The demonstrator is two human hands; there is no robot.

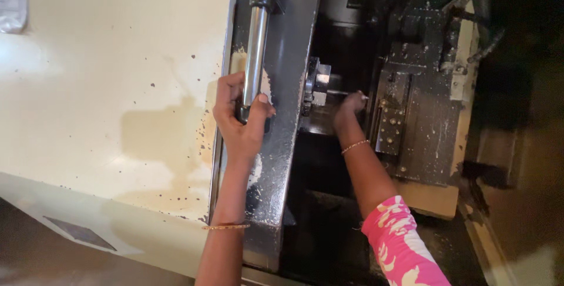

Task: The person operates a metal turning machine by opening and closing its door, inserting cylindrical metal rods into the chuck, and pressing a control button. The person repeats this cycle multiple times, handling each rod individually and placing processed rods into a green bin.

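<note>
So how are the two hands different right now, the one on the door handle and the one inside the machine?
The left hand is wrapped around the lower end of the shiny door handle, out in the light; the right hand reaches into the dark machine and pinches a thin metal rod sticking out of the chuck. The left forearm is bare; the right shows a pink patterned sleeve. Both wrists carry a thin gold bangle.

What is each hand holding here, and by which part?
The left hand grips the machine door's metal bar handle near its lower end. The right hand pinches a thin metal rod sticking out of the chuck, near its free tip.
</note>
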